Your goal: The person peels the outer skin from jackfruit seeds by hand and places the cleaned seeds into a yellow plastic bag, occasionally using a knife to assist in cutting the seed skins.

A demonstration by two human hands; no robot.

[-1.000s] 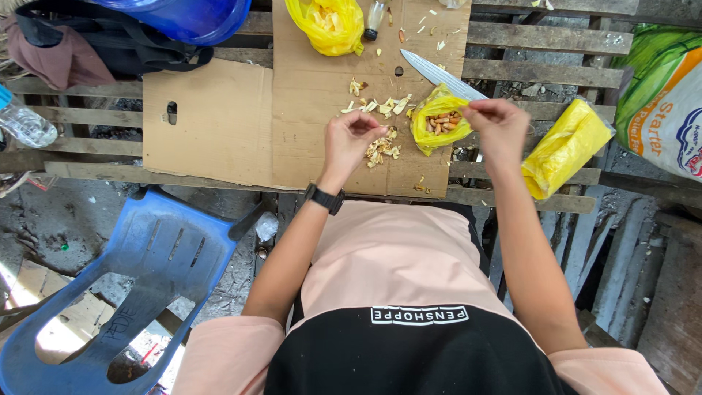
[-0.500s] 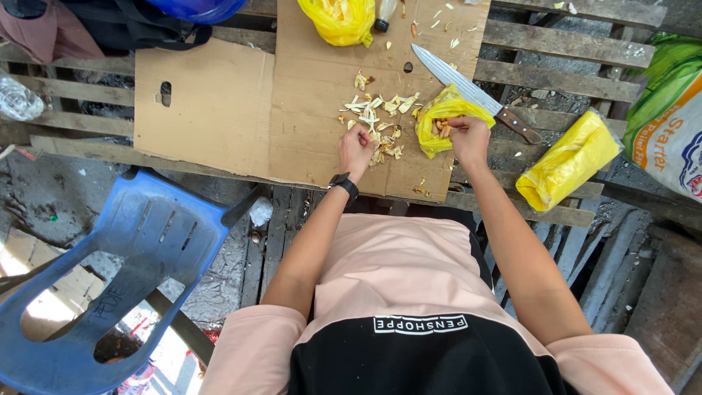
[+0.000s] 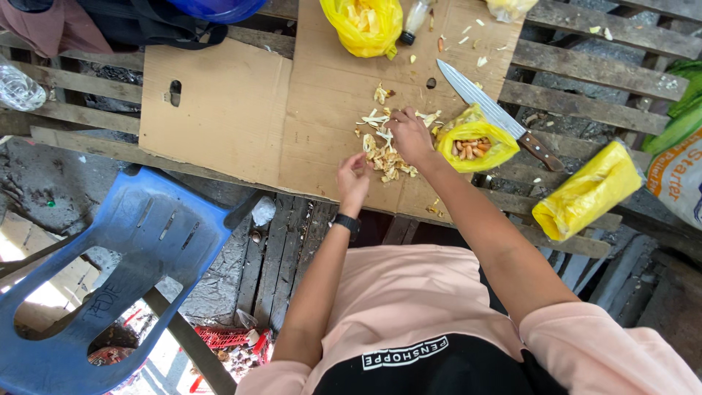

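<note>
My left hand (image 3: pixel 353 178), with a black watch on the wrist, hovers over the near edge of the brown cardboard sheet (image 3: pixel 219 110), its fingers pinched on a small pale piece. My right hand (image 3: pixel 409 135) rests with curled fingers on a pile of pale peelings (image 3: pixel 382 155); what its fingertips hold is hidden. Just right of that hand lies an open yellow plastic bag (image 3: pixel 475 146) with brownish seeds in it. A large knife (image 3: pixel 497 117) with a wooden handle lies behind the bag, blade pointing away.
The cardboard lies on a slatted wooden table (image 3: pixel 585 95). A second yellow bag (image 3: pixel 365 25) and a small bottle (image 3: pixel 415 18) sit at the far side. A closed yellow bag (image 3: pixel 589 194) lies at right. A blue plastic chair (image 3: pixel 110 249) stands at lower left.
My right hand left the seed bag and moved left onto the peelings. My left hand drew back from the pile toward the cardboard's near edge.
</note>
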